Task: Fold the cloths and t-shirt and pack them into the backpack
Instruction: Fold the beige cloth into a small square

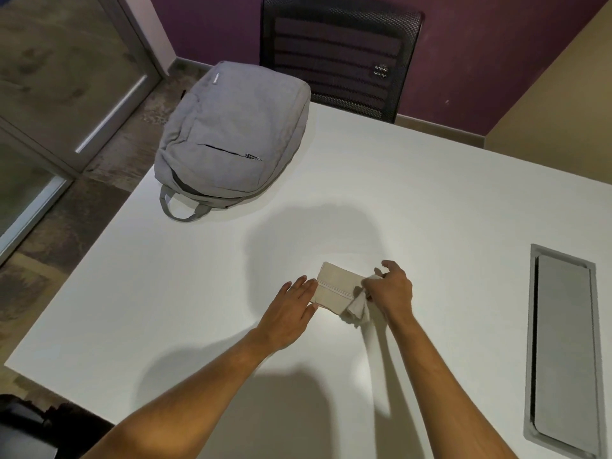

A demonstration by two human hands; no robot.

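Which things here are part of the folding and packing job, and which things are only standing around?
Part of the job:
- beige cloth, folded small, left hand flat at its edge
- white cloth, gripped in the right hand
- grey backpack, lying on the table

Only around:
- black mesh chair
- grey cable hatch in the tabletop

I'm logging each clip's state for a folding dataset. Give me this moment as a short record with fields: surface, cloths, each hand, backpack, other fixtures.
surface: white table
cloths: folded beige cloth flat on the table; crumpled white cloth at its right end
left hand: left hand flat, fingertips pressing the beige cloth's left edge
right hand: right hand gripping the white cloth
backpack: grey backpack lying at the far left corner, front pocket zipper shut, handle toward the person
other fixtures: grey cable hatch set in the table at right; black mesh chair behind the table
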